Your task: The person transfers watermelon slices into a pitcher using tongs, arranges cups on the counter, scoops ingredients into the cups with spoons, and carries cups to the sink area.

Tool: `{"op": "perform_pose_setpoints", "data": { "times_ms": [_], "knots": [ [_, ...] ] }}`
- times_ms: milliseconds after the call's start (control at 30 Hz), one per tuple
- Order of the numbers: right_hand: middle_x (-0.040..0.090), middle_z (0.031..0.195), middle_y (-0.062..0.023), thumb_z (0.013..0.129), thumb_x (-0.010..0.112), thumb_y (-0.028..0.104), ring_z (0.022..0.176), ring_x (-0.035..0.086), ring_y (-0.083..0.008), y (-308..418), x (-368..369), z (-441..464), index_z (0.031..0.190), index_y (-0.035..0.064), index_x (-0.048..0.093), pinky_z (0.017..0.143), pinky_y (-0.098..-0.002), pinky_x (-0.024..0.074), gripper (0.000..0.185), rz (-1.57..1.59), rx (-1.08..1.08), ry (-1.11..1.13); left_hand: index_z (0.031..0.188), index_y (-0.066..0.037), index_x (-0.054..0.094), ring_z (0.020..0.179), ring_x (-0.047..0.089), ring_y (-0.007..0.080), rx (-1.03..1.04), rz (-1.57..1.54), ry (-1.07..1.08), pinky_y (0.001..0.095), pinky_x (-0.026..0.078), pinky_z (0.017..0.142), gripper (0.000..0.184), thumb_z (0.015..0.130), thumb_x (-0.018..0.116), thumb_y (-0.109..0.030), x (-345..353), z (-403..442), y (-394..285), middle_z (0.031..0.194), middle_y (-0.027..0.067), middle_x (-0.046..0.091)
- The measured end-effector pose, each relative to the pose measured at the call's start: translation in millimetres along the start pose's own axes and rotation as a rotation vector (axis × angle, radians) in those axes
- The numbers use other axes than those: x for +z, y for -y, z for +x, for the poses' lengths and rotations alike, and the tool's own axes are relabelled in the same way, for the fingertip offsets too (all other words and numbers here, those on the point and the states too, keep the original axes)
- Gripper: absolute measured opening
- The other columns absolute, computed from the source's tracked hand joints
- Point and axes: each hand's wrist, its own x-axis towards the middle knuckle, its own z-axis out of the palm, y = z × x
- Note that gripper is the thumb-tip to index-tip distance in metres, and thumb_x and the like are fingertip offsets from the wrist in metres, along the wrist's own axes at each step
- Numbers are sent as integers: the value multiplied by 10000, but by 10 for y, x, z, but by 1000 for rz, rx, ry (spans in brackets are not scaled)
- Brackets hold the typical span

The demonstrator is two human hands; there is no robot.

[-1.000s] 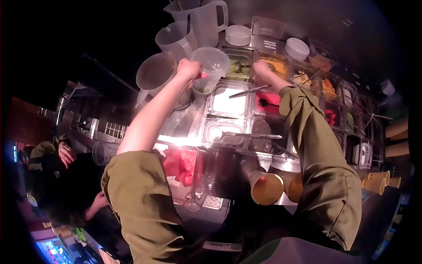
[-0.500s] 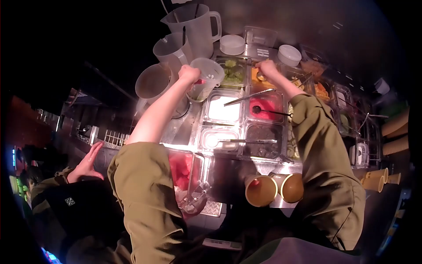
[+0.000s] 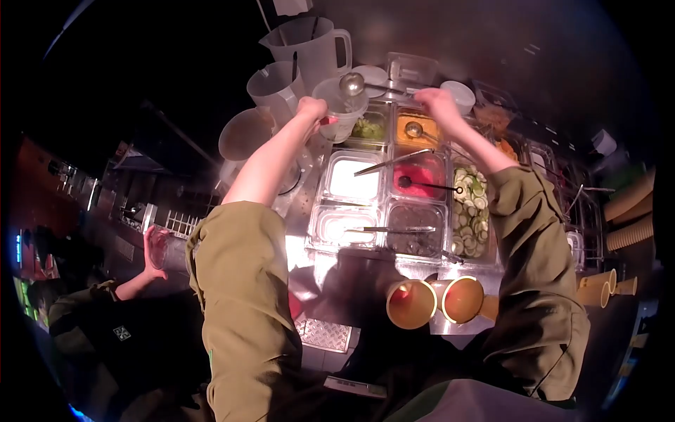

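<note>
My left hand (image 3: pixel 313 114) is closed on the rim of a translucent plastic tub (image 3: pixel 343 125) at the back of the counter. A ladle (image 3: pixel 354 85) is in my right hand (image 3: pixel 437 104), gripped by its handle. Its round metal bowl hangs over the tub's mouth; what it contains is hard to make out. Beneath my right wrist is a pan of orange food (image 3: pixel 410 143), with a second metal ladle (image 3: pixel 414 129) resting in it. A pan of green pieces (image 3: pixel 368 130) lies just right of the tub.
Large measuring jugs (image 3: pixel 304 49) stand behind my left hand. Nearer are pans of white food (image 3: pixel 353 176), red food (image 3: pixel 420 173), dark food (image 3: pixel 416 232) and cucumber slices (image 3: pixel 470 218), some with utensils across. Paper cups (image 3: pixel 411 304) sit in front. At left is another person's hand (image 3: pixel 153 260).
My right hand has risen from the orange pan, bringing the ladle over the tub. The container of red food near my left sleeve has gone from view. The other person's hand has turned upward.
</note>
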Motion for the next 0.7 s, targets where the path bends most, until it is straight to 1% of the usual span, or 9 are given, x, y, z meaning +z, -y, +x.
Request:
{"op": "perform_pose_setpoints", "data": {
  "times_ms": [100,133,200,300,367,500,533,633,700],
  "knots": [
    [297,464,109,813,463,178,414,204,-41,-96,-198,123,788,72,622,407,-218,150,193,325,385,31,765,82,565,450,557,205,44,-59,24,342,395,337,185,740,495,-87,-58,-146,-26,608,129,568],
    [342,476,52,764,499,114,398,253,-71,-128,-235,170,696,37,615,384,-235,186,154,353,411,17,786,90,564,480,581,220,39,-118,24,346,421,347,181,741,493,-70,-130,-370,-131,642,140,577],
    [358,470,71,778,491,153,410,249,-51,-223,-166,226,723,45,619,383,-230,179,176,182,428,2,870,129,540,590,631,283,45,-131,31,361,513,416,191,749,464,4,-279,-582,-279,837,170,590],
    [531,561,-59,699,537,116,452,446,-159,-812,199,360,624,-15,602,420,-317,360,164,-310,235,-79,1037,49,496,579,612,277,107,66,101,336,532,433,274,771,439,20,-441,-421,-275,937,159,545],
    [593,725,-151,733,519,180,639,563,-262,-1064,485,378,720,-47,607,546,-350,441,245,-442,493,-113,1189,-42,442,611,601,234,98,84,194,309,535,483,381,808,432,-19,-638,-963,-612,975,148,527],
    [562,1016,-247,857,424,377,974,543,-354,-1257,625,352,946,-72,586,802,-387,451,486,-857,175,302,1228,-90,428,636,592,184,217,217,330,294,529,544,417,814,445,-45,-845,-1257,-933,1025,88,546],
    [539,1077,-231,872,362,450,1045,497,-358,-889,508,406,1027,-36,563,884,-417,390,548,-1039,142,518,1224,-111,439,635,573,163,293,238,341,298,517,565,406,820,451,-68,-883,-1376,-1021,1002,66,562],
    [544,1066,-213,870,378,422,1019,505,-336,-285,162,192,1029,-27,563,866,-400,394,511,-1026,-20,447,1173,-136,497,617,516,106,427,310,353,246,436,518,344,835,434,-115,-968,-1569,-1301,921,20,587],
    [548,1058,-201,868,388,403,1001,510,-322,102,-115,-84,1031,-21,563,855,-388,398,487,-971,-143,374,977,-74,573,560,477,64,512,305,420,207,413,500,200,819,460,-119,-1052,-1590,-1487,746,2,579]
  ]
}}
